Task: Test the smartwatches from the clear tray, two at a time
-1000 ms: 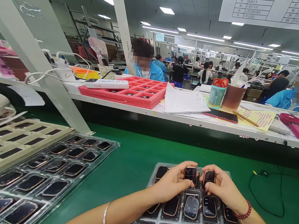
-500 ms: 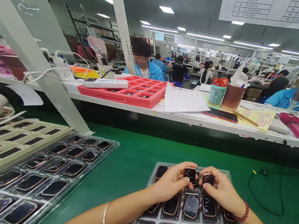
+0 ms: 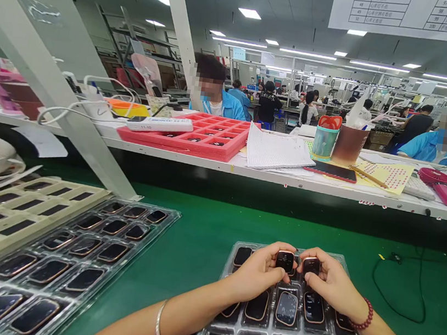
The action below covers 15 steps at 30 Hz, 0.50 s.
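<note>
My left hand (image 3: 263,266) is closed around the edges of a smartwatch body (image 3: 284,260) with a gold rim, its lit screen showing small text. Close beside it, my right hand (image 3: 326,279) grips a second smartwatch body (image 3: 311,266), also with small text on its dark screen. Both are held just above a clear plastic tray (image 3: 239,333) at the lower right. More gold-rimmed watch bodies (image 3: 286,308) lie in its compartments, and one of them (image 3: 313,306) has lit text. My forearms and hands cover part of the tray.
To the left, another clear tray (image 3: 177,215) and a cream tray (image 3: 97,194) hold several watch bodies. A slanted post (image 3: 96,152) rises behind them. Along the raised shelf (image 3: 208,161) lie a red foam tray (image 3: 226,151), papers (image 3: 275,151) and cups (image 3: 349,145). A cable (image 3: 417,294) curls at right.
Both hands stay in nearly the same place with the two watch bodies. My left thumb has slid down off the screen of its watch body. The view has shifted very slightly.
</note>
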### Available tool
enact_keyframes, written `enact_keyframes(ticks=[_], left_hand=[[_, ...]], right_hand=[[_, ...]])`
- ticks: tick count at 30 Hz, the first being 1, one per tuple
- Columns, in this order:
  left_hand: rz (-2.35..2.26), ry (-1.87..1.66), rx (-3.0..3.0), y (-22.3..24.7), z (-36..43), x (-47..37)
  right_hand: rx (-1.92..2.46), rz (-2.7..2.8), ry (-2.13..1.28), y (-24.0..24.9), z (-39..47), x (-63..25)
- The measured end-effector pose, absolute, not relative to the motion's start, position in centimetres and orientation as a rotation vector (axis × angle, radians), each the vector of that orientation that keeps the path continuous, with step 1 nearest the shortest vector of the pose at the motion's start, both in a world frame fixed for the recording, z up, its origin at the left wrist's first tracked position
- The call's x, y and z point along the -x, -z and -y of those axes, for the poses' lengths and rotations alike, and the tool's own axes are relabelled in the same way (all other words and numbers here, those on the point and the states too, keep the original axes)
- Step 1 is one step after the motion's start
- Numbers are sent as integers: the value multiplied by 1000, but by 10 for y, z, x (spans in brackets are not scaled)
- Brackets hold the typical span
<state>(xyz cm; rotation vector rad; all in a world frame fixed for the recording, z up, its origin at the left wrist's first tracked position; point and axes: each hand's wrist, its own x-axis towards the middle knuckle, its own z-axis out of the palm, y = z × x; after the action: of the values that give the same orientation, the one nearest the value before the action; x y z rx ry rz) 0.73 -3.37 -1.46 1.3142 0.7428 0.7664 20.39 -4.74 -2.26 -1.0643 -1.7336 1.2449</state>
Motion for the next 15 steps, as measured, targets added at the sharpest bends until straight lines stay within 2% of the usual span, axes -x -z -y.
enact_keyframes(ticks=[15], left_hand=[[-753,-751,-1337,20,31,-7]], right_hand=[[1082,1818,-1185,21,49,-204]])
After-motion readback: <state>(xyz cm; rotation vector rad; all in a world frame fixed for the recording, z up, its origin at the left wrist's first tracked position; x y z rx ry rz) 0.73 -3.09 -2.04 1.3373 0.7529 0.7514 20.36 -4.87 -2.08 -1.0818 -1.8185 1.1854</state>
